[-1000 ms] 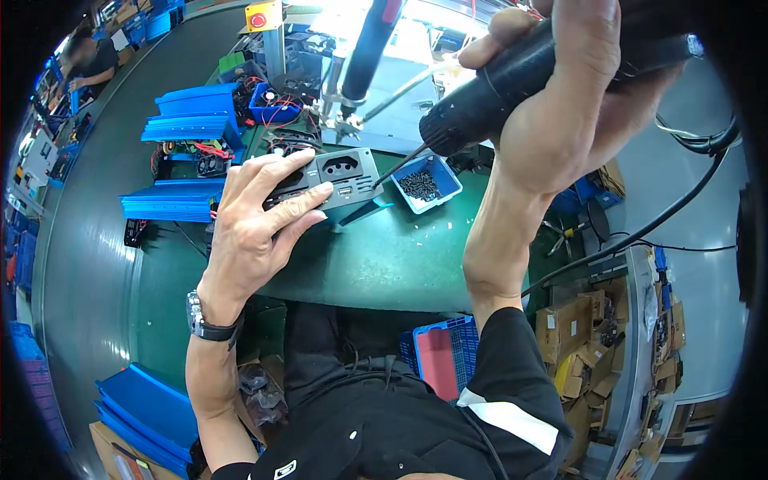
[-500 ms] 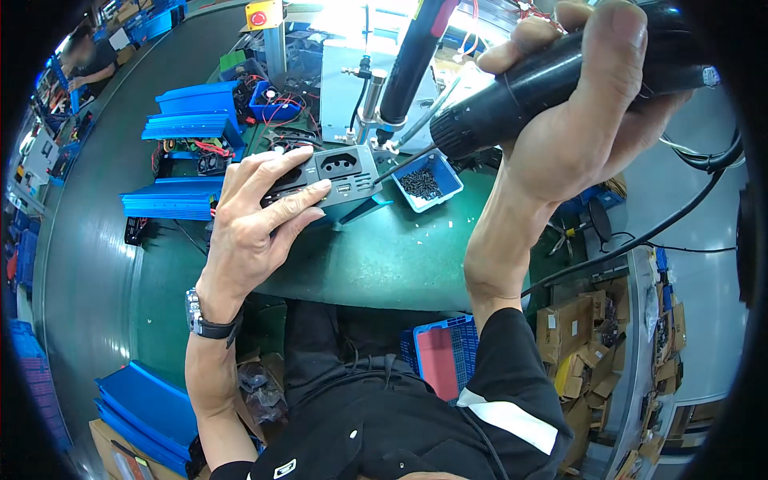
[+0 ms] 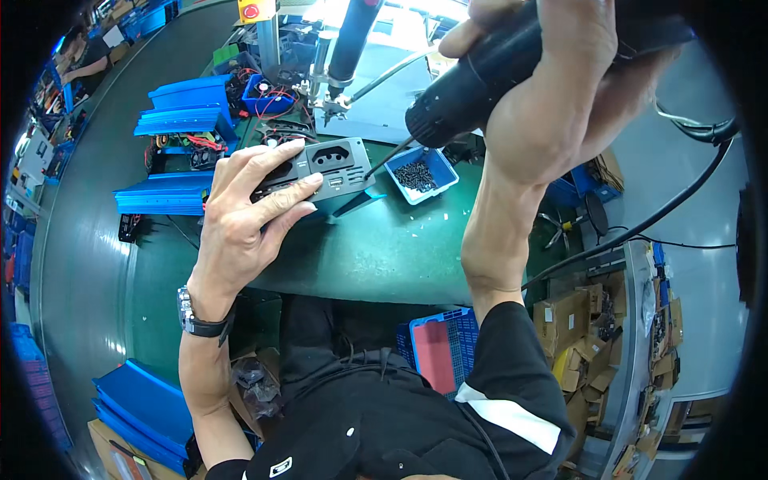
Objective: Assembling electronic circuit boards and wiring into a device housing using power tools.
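— What have I got in the left hand [image 3: 244, 220] right now?

— My left hand is spread over a grey socket panel [image 3: 324, 168], fingers pressing along its top edge and thumb under it, so the piece sits pinned against the green bench [image 3: 376, 248]. I hold it that way, I'd say, to keep the face turned up toward the tool.

— And the right?

— My right hand [image 3: 560, 104] is clenched around a black electric screwdriver [image 3: 480, 84], raised up and to the right of the panel. Its thin bit [image 3: 382, 162] slants down to the panel's right edge; I can't tell whether the tip is seated in a screw.

— Where are the screws?

— A small blue tray of dark screws [image 3: 422, 174] sits just beside the panel, right under the driver, close enough for an easy dip of the bit.

— Anything else nearby?

— Beyond my left fingers lie blue finned housings [image 3: 188, 120] with red wiring, and a second driver on a stand [image 3: 352, 48] hangs above the panel. The cable [image 3: 640, 224] trails off from my right wrist toward the cardboard boxes [image 3: 568, 320].
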Available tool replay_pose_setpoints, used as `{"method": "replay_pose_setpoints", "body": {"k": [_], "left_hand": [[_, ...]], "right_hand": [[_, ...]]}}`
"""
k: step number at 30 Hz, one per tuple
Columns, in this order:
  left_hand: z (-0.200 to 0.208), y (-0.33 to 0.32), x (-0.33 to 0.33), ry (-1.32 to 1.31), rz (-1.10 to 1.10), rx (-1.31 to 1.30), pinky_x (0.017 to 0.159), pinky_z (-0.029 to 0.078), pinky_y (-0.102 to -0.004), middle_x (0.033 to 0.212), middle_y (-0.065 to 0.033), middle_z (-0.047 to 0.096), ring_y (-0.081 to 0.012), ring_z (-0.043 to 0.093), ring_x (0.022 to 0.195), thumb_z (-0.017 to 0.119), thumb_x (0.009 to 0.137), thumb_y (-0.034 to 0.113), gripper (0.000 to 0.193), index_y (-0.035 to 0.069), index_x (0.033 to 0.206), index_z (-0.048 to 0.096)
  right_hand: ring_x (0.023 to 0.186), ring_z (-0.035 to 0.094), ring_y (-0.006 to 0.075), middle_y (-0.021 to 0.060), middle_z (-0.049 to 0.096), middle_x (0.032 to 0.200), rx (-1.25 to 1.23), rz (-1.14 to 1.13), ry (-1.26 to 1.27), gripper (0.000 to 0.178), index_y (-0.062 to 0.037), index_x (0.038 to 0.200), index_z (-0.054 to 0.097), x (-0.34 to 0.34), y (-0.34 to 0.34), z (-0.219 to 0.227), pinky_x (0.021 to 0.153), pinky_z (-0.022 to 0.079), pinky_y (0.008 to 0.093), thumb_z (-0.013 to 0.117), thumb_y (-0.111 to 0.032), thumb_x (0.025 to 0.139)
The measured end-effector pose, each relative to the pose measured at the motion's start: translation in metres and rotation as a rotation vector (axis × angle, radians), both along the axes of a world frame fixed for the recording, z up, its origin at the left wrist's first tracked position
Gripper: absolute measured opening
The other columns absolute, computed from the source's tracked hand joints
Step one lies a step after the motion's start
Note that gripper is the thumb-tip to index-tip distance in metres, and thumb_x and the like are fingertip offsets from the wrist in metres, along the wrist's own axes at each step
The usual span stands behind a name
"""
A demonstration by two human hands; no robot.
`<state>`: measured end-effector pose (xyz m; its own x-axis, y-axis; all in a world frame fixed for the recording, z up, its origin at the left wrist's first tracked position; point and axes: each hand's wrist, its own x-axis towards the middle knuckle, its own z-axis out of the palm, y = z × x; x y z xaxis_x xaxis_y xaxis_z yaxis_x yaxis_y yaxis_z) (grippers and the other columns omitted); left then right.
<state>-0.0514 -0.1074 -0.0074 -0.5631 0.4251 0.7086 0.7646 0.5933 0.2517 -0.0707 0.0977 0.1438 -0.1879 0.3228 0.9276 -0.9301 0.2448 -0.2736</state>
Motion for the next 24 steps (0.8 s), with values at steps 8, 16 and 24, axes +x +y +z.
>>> {"method": "replay_pose_setpoints", "body": {"k": [8, 16, 24], "left_hand": [[0.003, 0.008, -0.003, 0.019, -0.016, 0.038, 0.096, 0.048, -0.0420, 0.133, -0.0077, 0.070, -0.0304, 0.061, 0.114, 0.085, 0.080, 0.021, 0.034, 0.018, 0.114, 0.082], [-0.003, 0.003, -0.015, 0.003, 0.009, 0.042, 0.096, 0.051, -0.0423, 0.132, -0.0091, 0.070, -0.0313, 0.062, 0.113, 0.084, 0.082, 0.017, 0.036, 0.018, 0.117, 0.081], [0.000, 0.005, -0.011, 0.027, 0.001, 0.048, 0.095, 0.053, -0.0427, 0.133, -0.0085, 0.070, -0.0320, 0.063, 0.110, 0.086, 0.077, 0.017, 0.039, 0.019, 0.116, 0.082]], "right_hand": [[0.068, 0.074, 0.0295, 0.0215, 0.068, 0.083, 0.181, 0.652, -0.238, 0.044, 0.0118, 0.119, 0.052, 0.000, 0.045, -0.010, 0.058, 0.063, 0.0419, 0.061, -0.029, 0.104], [0.067, 0.070, 0.0247, 0.0236, 0.071, 0.097, 0.148, 0.505, 0.045, 0.077, 0.0052, 0.157, 0.023, -0.028, 0.018, -0.031, 0.055, 0.060, 0.0360, 0.071, -0.008, 0.098], [0.062, 0.069, 0.0222, 0.0210, 0.069, 0.095, 0.146, 1.045, -0.281, 0.062, 0.0039, 0.152, 0.035, -0.055, 0.032, -0.007, 0.047, 0.058, 0.0309, 0.060, -0.029, 0.105]]}}
